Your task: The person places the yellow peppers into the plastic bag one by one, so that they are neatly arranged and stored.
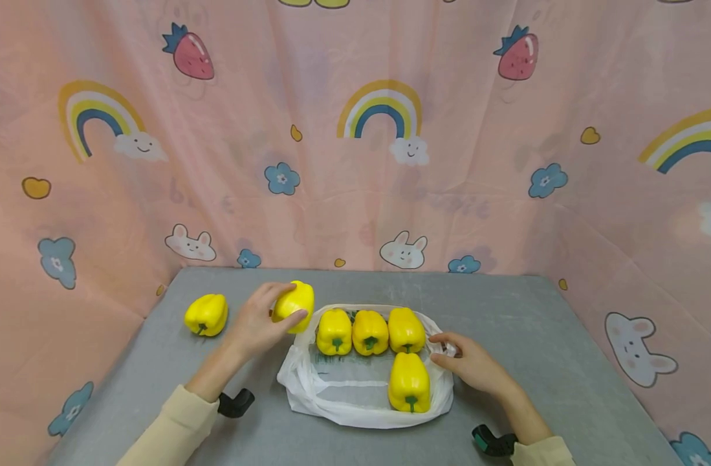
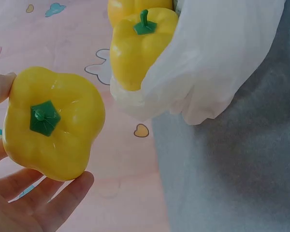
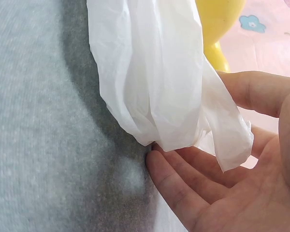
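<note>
In the head view my left hand [image 1: 263, 323] holds a yellow bell pepper [image 1: 297, 305] at the white plastic bag's back left corner. Its green stem [image 2: 45, 118] faces the left wrist camera, with thumb and fingers around the sides. The plastic bag [image 1: 308, 402] lies with its mouth spread wide; several yellow bell peppers [image 1: 334, 333] sit inside, most along the back and one at the front right. At the bag's right rim, my right hand [image 1: 471, 364] grips the thin plastic [image 3: 169, 96] between thumb and fingers.
Another yellow bell pepper [image 1: 206, 315] lies on the grey tabletop [image 1: 565, 362], left of my left hand. A pink patterned curtain [image 1: 332, 213] stands behind the table and along both sides. Black wrist cameras [image 1: 236, 402] are worn at both wrists.
</note>
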A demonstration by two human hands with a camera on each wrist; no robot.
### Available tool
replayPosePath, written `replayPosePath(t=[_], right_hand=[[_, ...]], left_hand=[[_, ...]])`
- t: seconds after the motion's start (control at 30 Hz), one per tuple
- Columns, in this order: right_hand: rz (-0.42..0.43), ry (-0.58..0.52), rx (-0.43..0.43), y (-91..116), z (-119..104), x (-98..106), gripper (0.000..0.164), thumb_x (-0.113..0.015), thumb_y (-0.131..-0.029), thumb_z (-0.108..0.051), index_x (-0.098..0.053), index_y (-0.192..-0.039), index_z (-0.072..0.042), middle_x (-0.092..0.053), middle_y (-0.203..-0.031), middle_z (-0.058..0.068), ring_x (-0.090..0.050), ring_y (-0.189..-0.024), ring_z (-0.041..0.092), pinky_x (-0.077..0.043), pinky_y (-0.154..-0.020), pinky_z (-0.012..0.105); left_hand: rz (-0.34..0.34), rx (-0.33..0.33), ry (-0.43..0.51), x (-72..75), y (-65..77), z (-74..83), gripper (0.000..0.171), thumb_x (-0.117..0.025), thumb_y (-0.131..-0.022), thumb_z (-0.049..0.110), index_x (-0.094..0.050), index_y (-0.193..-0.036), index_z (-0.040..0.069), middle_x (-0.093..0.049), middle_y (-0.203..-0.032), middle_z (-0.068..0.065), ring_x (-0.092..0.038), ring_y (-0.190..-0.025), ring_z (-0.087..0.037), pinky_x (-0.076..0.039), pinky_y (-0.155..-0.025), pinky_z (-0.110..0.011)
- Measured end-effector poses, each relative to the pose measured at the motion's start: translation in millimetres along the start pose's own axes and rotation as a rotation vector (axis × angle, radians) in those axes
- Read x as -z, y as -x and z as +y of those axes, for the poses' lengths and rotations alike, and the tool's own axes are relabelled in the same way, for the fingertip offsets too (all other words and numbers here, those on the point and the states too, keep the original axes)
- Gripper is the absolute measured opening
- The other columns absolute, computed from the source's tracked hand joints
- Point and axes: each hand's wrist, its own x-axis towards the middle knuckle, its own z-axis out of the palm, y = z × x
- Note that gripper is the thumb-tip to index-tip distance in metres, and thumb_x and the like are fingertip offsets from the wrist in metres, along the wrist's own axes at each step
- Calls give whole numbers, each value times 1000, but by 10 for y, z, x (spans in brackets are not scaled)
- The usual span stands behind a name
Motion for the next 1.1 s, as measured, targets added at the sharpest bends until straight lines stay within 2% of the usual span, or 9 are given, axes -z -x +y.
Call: replayPosePath(t=[0.37, 0.6, 0.9, 1.1], right_hand=[[0, 0, -1, -5, 15, -3, 45, -67, -99, -35, -62, -135, -9, -57, -141, 17, -58, -109, 28, -53, -85, 44], [-4, -1, 2, -5, -2, -5, 44, -67, -99, -33, -62, -135, -8, -58, -140, 17, -58, -108, 27, -53, -85, 43], [-7, -1, 8, 6, -16, -7, 45, -66, -100, -34, -62, -136, -7, -58, -141, 16, -56, -120, 33, -51, -94, 52], [-19, -10, 32, 2, 1, 1, 46, -66, -100, -32, -61, -136, -5, -58, -140, 17, -57, -116, 31, -53, -90, 48]], left_hand=[[-21, -97, 28, -86, 26, 117, 52, -81, -87, 31, -65, -131, 7, -62, -124, -9, -62, -104, -25, -60, -81, -38], [-57, -102, 48, -136, 69, 238, 53, -81, -88, 34, -65, -131, 9, -62, -127, -7, -61, -106, -22, -59, -80, -34], [-95, -92, 62, -206, 131, 340, 53, -80, -88, 36, -65, -134, 12, -61, -129, -3, -61, -107, -19, -57, -81, -32], [-139, -80, 94, -285, 166, 388, 54, -79, -89, 39, -64, -135, 15, -61, -130, -1, -60, -111, -19, -58, -85, -32]])
